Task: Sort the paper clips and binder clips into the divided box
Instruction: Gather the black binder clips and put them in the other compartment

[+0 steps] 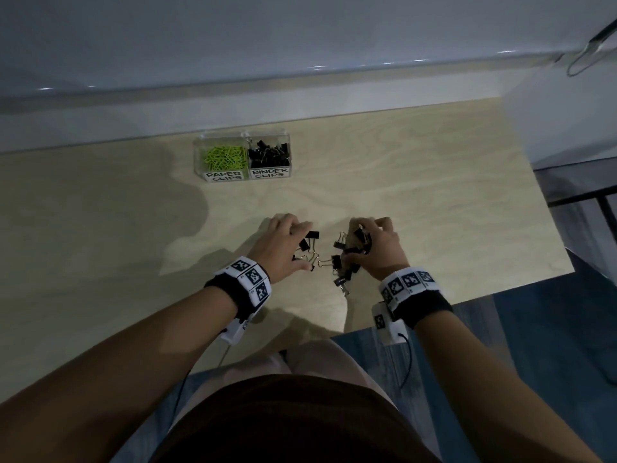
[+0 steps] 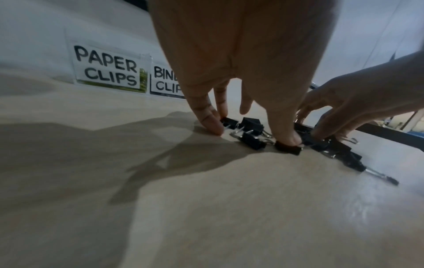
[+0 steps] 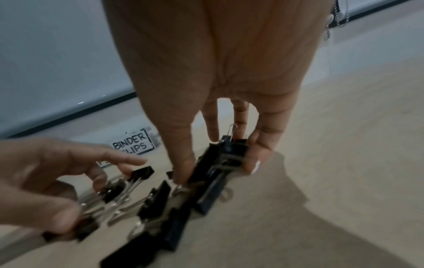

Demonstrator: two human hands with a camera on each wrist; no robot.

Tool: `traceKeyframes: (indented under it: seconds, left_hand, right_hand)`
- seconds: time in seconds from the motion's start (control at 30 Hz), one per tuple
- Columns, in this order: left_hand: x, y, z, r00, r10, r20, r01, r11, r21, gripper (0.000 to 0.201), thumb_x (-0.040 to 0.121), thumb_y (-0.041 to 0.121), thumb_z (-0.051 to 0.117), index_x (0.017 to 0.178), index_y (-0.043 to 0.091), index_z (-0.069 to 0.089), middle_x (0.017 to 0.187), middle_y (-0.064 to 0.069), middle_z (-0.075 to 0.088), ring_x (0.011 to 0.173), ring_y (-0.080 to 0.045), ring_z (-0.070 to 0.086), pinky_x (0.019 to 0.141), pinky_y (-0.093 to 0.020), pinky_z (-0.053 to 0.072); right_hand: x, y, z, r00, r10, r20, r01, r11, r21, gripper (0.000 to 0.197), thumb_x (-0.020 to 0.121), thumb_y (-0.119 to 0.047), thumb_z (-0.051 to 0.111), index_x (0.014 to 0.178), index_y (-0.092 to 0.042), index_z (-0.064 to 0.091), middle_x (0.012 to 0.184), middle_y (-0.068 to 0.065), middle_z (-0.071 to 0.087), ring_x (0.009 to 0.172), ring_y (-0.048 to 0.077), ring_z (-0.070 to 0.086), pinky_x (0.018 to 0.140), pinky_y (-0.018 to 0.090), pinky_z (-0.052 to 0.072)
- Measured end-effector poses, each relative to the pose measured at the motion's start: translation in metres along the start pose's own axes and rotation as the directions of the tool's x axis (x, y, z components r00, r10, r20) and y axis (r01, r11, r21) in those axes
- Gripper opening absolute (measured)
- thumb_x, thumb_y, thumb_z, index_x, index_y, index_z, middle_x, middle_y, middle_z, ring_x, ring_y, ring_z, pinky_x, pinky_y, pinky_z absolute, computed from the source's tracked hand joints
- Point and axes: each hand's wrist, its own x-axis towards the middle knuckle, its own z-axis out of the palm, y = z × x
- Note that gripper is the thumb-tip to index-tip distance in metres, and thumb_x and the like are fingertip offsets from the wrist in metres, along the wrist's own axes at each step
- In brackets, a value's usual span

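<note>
Head view: I saw both hands low over loose binder clips (image 1: pixel 329 259) on the table (image 1: pixel 434 212). Left hand (image 1: pixel 283 245) was spread, fingertips down among them; right hand (image 1: pixel 377 248) was curled round a bunch. Divided box (image 1: pixel 243 155) sat well apart, further back, green paper clips (image 1: pixel 224 157) in its left compartment.

Left wrist: fingers (image 2: pixel 211 117) were fairly wide, thumb pressing one clip; grip unclear.

Right wrist: fingers (image 3: pixel 259 145) were narrow, pinching several stacked clips.
</note>
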Motion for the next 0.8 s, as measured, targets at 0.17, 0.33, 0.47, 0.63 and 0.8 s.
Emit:
traceKeyframes:
  seconds: [0.17,0.33,0.47,0.63,0.8]
  left_hand:
    - [0.011,0.012,0.003,0.996,-0.088,-0.010,0.084,0.973,-0.214,0.035,0.078,0.033,0.071,0.109,0.020,0.061,0.102,-0.003,0.045,0.102,-0.024,0.041,0.089,-0.032,0.040]
    - [0.015,0.013,-0.006,0.989,-0.144,-0.021,0.133,0.952,-0.277,0.005,0.081,0.013,0.068,0.083,0.012,0.064,0.089,-0.001,0.049,0.084,-0.021,0.054,0.075,-0.030,0.046]
    - [0.013,0.006,-0.004,0.992,-0.125,-0.003,0.121,0.963,-0.242,0.016,0.084,0.000,0.057,0.097,0.009,0.059,0.099,-0.008,0.051,0.086,-0.027,0.056,0.079,-0.038,0.050]
    - [0.004,0.002,0.001,0.995,-0.095,-0.010,0.091,0.973,-0.210,0.038,0.089,0.000,0.051,0.123,0.015,0.051,0.114,-0.010,0.046,0.096,-0.026,0.051,0.082,-0.034,0.049]
    - [-0.008,0.006,0.001,0.982,-0.175,-0.075,0.178,0.983,0.037,0.045,0.084,0.043,0.060,0.122,0.020,0.051,0.120,-0.007,0.043,0.115,-0.028,0.036,0.082,-0.040,0.051]
  right_hand:
    - [0.008,-0.017,0.015,0.998,-0.039,-0.047,0.042,0.996,0.079,0.036,0.069,-0.016,0.078,0.103,-0.013,0.065,0.108,0.008,0.048,0.091,0.026,0.054,0.088,0.032,0.049]
    - [0.011,-0.028,0.019,0.990,-0.056,-0.133,0.074,0.988,0.133,0.019,0.069,-0.008,0.075,0.087,-0.011,0.071,0.093,0.009,0.061,0.083,0.028,0.061,0.079,0.039,0.054]
    - [0.012,-0.032,0.021,0.990,-0.023,-0.140,0.055,0.972,0.229,0.015,0.067,-0.005,0.075,0.076,-0.016,0.069,0.089,0.007,0.067,0.080,0.026,0.065,0.078,0.041,0.055]
    - [0.008,-0.036,0.013,0.989,0.004,-0.151,0.051,0.932,0.359,0.017,0.065,-0.003,0.081,0.072,-0.012,0.068,0.085,0.004,0.067,0.071,0.018,0.065,0.067,0.017,0.052]
    - [0.021,-0.057,-0.006,0.986,0.014,-0.167,0.057,0.911,0.409,0.018,0.069,-0.002,0.078,0.071,-0.017,0.067,0.081,0.006,0.070,0.071,0.020,0.069,0.070,0.034,0.059]
